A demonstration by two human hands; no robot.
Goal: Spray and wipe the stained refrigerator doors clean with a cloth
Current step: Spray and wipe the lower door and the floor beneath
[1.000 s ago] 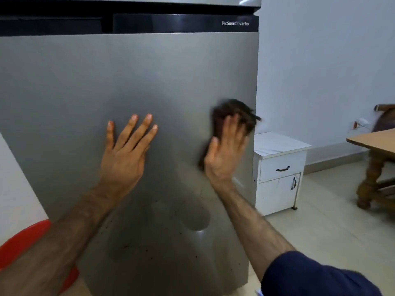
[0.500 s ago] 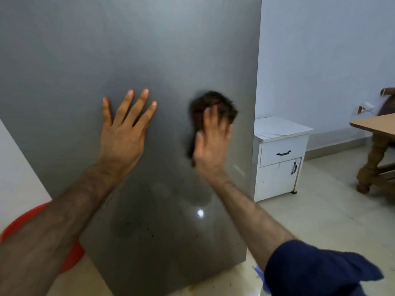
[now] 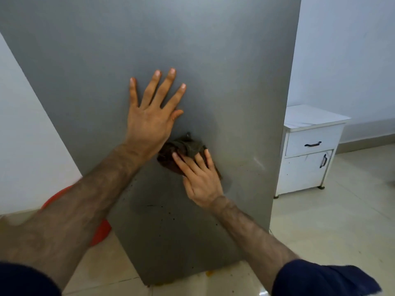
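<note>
The dark cloth (image 3: 183, 149) lies bunched on the refrigerator door (image 3: 224, 71), under the right hand (image 3: 201, 178), whose straight fingers press it flat. Dark specks (image 3: 162, 212) sit below the cloth. The left hand (image 3: 151, 116), fingers spread, braces just above.

Soft, even indoor light fills the room, moderately bright, with no visible lamp. The grey refrigerator door (image 3: 192, 50) is matte and shows faint smudged shadows beside the left hand (image 3: 152, 116) and the right hand (image 3: 199, 180), plus a small pale glint near its right edge. The tiled floor (image 3: 331, 221) gives a mild sheen. Wide-angle distortion tilts the door's edges, and the near forearms and dark sleeve (image 3: 320, 278) look slightly soft.
</note>
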